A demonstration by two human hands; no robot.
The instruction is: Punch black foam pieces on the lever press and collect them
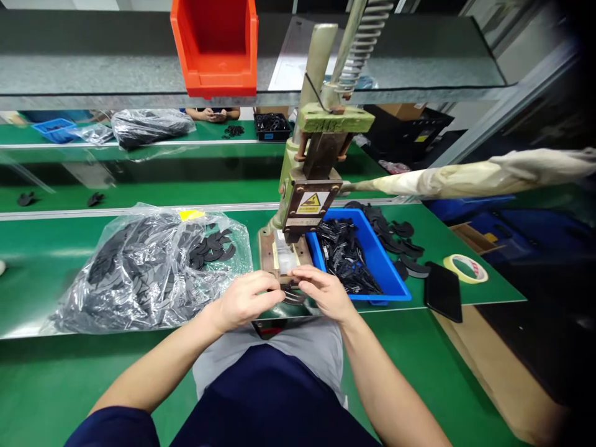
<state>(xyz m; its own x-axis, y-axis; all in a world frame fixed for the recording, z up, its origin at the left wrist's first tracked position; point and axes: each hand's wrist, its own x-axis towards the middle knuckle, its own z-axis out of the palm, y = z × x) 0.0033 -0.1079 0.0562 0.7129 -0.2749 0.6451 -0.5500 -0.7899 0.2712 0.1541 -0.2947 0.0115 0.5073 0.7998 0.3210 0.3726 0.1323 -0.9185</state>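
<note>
Curved blk pcs (294,298): lying approx. crosswise betw. L hand (246,299) & R hand (327,295), nearside of press base (266,253); can't tell if being gripped.

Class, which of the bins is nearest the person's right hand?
The large blue bin beside the press, holding black parts. The red bin is on the shelf; the small blue bin and the black bin sit farther back.
</note>
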